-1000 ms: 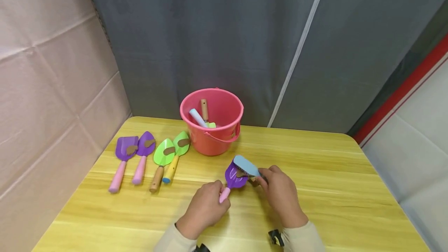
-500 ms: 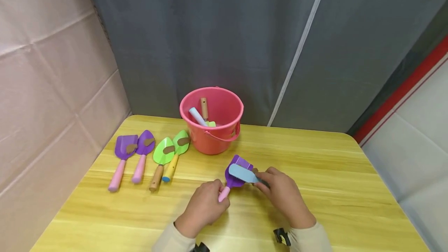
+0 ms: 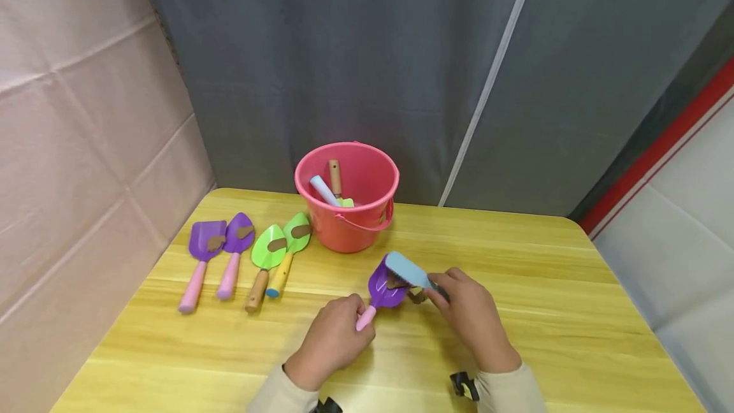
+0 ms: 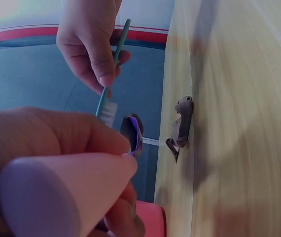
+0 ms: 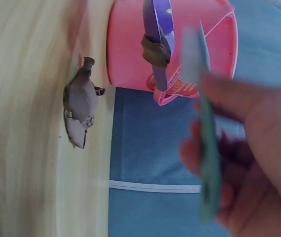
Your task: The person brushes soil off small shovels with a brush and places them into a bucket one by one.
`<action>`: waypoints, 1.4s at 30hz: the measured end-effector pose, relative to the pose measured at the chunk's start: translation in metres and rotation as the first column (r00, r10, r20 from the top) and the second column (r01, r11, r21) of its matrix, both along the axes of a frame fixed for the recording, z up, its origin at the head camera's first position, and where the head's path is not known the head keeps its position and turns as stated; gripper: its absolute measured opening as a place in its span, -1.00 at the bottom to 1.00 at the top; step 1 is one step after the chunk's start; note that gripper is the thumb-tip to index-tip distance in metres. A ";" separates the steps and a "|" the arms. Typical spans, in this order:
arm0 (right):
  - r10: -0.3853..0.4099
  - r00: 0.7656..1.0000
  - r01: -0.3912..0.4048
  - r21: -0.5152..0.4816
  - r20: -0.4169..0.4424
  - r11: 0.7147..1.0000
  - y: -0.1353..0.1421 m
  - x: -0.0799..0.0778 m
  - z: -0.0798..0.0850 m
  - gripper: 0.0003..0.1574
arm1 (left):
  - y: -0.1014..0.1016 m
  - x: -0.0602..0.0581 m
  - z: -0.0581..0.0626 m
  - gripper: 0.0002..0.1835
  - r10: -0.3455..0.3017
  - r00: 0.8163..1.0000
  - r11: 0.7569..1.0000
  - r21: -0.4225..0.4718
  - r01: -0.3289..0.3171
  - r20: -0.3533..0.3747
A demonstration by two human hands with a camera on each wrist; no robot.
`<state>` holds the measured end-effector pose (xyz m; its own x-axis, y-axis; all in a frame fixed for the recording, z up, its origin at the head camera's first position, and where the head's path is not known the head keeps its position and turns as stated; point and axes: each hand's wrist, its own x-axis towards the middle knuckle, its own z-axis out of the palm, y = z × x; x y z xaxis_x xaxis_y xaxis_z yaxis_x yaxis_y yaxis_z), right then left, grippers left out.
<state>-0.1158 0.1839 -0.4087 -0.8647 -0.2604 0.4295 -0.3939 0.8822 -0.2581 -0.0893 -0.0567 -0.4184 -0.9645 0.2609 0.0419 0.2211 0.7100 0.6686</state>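
My left hand (image 3: 332,336) grips the pink handle of a small purple toy shovel (image 3: 378,289), raised above the table. A dark brown, clay-like lump (image 5: 155,52) clings to its blade edge. My right hand (image 3: 473,317) pinches the handle of a light blue brush (image 3: 407,268), held over the blade. White bristles (image 4: 109,112) show in the left wrist view; the brush is blurred in the right wrist view. Beneath the shovel, on the wooden table, lies a crumpled brown piece (image 5: 79,101) of similar look.
A pink bucket (image 3: 346,234) holding a few handled tools stands behind the shovel. To the left lie two purple shovels (image 3: 204,239) with pink handles and two green trowels (image 3: 268,250), each with a brown patch on its blade. A grey curtain (image 3: 367,50) hangs behind the table.
The brush first dropped lower across the shovel blade, then rose back toward its upper right edge. The shovel blade turned and turned back. My left hand has barely moved.
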 end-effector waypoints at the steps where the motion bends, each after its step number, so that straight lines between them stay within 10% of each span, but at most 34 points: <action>1: 0.041 0.999 -0.041 0.015 0.023 0.999 -0.001 0.000 0.000 -0.70 | 0.000 0.000 0.000 -0.85 0.002 1.000 1.000 0.000 -0.002 0.003; 5: 0.096 0.992 -0.099 0.034 0.087 0.995 -0.004 0.001 0.001 -0.71 | 0.000 -0.001 0.000 -0.84 -0.013 1.000 1.000 0.020 0.013 0.005; 15: -0.152 0.988 0.151 -0.010 -0.009 0.988 0.001 0.000 -0.006 -0.70 | -0.001 0.001 -0.002 -0.84 -0.020 1.000 0.999 0.026 0.020 0.004; 24: 0.122 0.991 -0.123 0.012 0.050 0.992 -0.003 0.002 -0.004 -0.69 | -0.003 0.001 -0.003 -0.83 -0.012 1.000 0.999 0.045 0.012 -0.002; 31: -0.014 0.997 0.016 -0.030 0.071 0.999 -0.007 0.001 -0.005 -0.72 | -0.003 0.003 -0.001 -0.84 -0.027 0.998 0.994 0.111 0.020 0.064; 37: -0.166 0.983 0.164 -0.038 -0.075 0.986 -0.001 -0.001 -0.002 -0.75 | -0.004 0.004 -0.001 -0.84 -0.037 0.998 0.994 0.104 0.032 0.053; 42: -0.041 0.997 0.039 -0.035 -0.064 0.999 0.000 0.000 0.001 -0.69 | -0.007 0.002 -0.002 -0.85 -0.018 0.998 0.995 0.101 0.012 0.058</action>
<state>-0.1161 0.1840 -0.4075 -0.8442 -0.2110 0.4928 -0.3756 0.8887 -0.2629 -0.0872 -0.0634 -0.4201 -0.9620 0.2727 0.0124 0.1899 0.6356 0.7483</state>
